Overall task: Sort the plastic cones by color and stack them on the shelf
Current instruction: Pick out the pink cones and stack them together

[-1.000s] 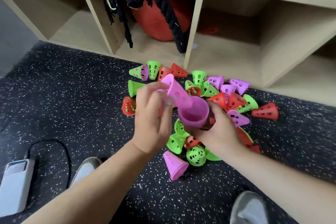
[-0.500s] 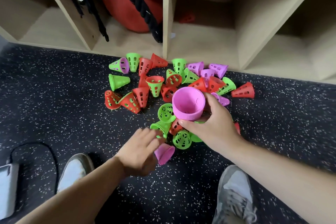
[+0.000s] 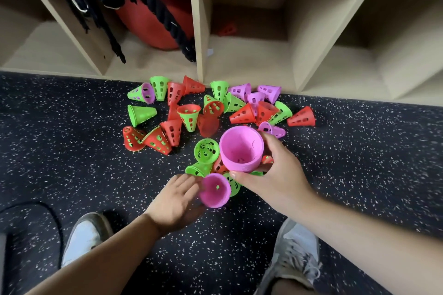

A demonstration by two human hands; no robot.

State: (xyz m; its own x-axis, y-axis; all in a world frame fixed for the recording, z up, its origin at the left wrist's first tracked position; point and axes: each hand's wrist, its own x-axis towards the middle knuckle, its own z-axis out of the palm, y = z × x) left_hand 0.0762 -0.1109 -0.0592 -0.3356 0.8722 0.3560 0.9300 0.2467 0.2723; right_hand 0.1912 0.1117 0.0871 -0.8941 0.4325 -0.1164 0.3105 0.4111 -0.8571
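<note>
- Speckled floor (image 3: 72, 151) is carrying scattered cones (image 3: 189, 117), shelf (image 3: 200, 31) at twelve o'clock.
- Right hand (image 3: 282, 175) is gripping a pink stack (image 3: 241, 151).
- Left hand (image 3: 176, 201) is touching a pink cone (image 3: 214, 190); grip unclear.

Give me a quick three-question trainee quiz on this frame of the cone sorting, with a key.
1. True or false: the right hand holds a stack of green cones.
2. The single cone by the left hand is: A red, B green, C pink.
3. Fill in: one red cone lies apart from the others, inside the ____.
Key: 1 false, it grips the pink stack; 2 C; 3 shelf.
</note>
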